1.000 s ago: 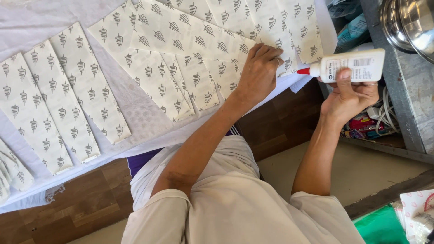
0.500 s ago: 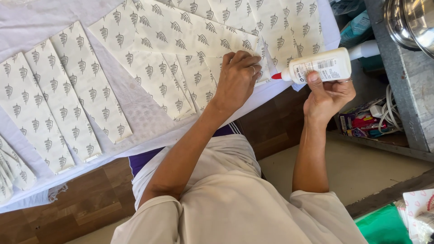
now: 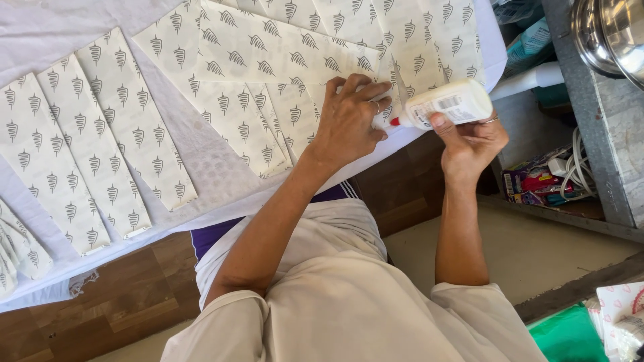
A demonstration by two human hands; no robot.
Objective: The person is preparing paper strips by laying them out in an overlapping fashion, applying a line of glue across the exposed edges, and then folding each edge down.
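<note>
White plastic, a glue bottle (image 3: 448,104) with a red nozzle lay sideways in the right hand (image 3: 469,144), whose fingers were wrapped around its body, the nozzle pointing at the edge of a patterned paper sheet (image 3: 268,60). Left of the bottle, the left hand (image 3: 349,124) pressed flat on that sheet with fingers spread, its fingertips close to the nozzle; the exact spot where nozzle met paper was hidden behind them. Farther left of the bottle, narrow strips (image 3: 87,141) of the same leaf-printed paper lay on the bench (image 3: 201,167), which was covered by a white cloth; some strips were cut off by the frame edge. Right of the bottle, a grey shelf (image 3: 604,134) held a metal bowl (image 3: 614,30), only partly in view, with tangled cables (image 3: 577,171) below. Beneath the bottle ran a wooden floor (image 3: 114,302).
</note>
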